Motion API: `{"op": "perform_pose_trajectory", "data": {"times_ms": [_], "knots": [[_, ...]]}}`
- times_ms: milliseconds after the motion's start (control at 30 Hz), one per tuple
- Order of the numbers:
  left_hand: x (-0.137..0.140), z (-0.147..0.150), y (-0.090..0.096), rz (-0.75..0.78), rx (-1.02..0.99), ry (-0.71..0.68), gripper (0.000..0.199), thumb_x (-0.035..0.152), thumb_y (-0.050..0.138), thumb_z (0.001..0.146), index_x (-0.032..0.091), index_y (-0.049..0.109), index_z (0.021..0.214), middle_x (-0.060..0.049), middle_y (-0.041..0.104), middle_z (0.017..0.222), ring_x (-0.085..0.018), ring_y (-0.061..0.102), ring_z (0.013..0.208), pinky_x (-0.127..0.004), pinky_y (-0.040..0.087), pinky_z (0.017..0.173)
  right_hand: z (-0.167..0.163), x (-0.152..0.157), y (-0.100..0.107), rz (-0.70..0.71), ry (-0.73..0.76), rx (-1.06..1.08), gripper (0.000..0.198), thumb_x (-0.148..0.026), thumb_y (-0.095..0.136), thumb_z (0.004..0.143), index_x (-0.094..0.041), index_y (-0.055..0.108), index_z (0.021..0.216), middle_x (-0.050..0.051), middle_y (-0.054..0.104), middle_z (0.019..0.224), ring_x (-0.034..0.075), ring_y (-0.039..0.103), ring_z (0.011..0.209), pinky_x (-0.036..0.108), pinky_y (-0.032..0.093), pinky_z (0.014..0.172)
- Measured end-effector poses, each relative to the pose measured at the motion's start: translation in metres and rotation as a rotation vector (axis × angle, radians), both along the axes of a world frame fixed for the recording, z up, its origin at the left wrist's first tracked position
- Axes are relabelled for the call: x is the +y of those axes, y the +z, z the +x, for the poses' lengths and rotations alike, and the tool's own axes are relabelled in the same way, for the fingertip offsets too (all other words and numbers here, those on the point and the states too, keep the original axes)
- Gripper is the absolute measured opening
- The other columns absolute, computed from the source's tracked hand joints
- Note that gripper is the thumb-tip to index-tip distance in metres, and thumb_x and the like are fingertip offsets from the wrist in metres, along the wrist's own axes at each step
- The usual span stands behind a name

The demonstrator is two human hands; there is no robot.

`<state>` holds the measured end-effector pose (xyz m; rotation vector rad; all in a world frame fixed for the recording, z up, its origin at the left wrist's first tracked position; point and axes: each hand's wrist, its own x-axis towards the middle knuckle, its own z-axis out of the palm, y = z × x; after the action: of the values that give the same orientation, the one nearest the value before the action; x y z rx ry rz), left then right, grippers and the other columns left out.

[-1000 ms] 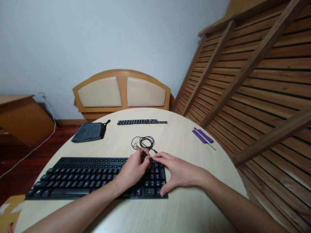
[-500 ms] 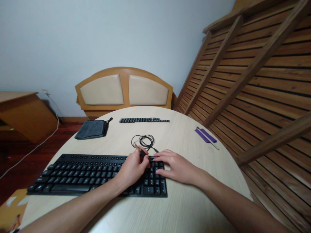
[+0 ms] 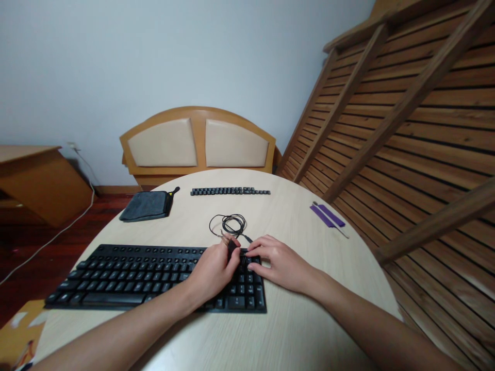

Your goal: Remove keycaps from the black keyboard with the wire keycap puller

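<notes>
A black full-size keyboard [image 3: 127,278] lies along the front of the round table, its top row bare of keycaps. My left hand [image 3: 214,265] is closed around a keycap puller [image 3: 231,247], a small dark handle with thin wire prongs, held over the number pad. The prongs' exact contact with the keys is hard to see. My right hand [image 3: 280,263] rests at the keyboard's upper right corner, thumb and index finger apart beside the prongs, holding nothing visible. Loose black keycaps [image 3: 228,191] stand in lined-up rows farther back.
A coiled black cable [image 3: 234,224] lies just behind the keyboard. At the left sits a folded grey cloth [image 3: 145,205]. A thin brush-like tool [image 3: 331,221] and purple strips [image 3: 333,215] are at the right. Wooden slats [image 3: 417,154] lean beyond the table's right edge.
My left hand has shifted slightly right with the keycap puller, which now sits more upright. My right thumb has moved up a little, closer to the index finger.
</notes>
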<state>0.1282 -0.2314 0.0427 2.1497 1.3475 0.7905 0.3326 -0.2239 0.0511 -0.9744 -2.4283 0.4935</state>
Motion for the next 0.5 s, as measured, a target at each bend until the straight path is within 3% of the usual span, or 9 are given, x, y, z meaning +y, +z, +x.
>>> {"op": "perform_pose_trajectory", "data": {"times_ms": [500], "knots": [[0.003, 0.000, -0.009, -0.088, -0.159, -0.009, 0.017, 0.029, 0.042, 0.093, 0.017, 0.053, 0.099, -0.003, 0.064, 0.075, -0.020, 0.060, 0.069, -0.029, 0.043, 0.066, -0.001, 0.000, -0.002, 0.000, -0.018, 0.003, 0.020, -0.026, 0.064, 0.086, -0.021, 0.071, 0.104, 0.006, 0.067, 0.101, 0.020, 0.057, 0.099, 0.034, 0.046, 0.090]]}}
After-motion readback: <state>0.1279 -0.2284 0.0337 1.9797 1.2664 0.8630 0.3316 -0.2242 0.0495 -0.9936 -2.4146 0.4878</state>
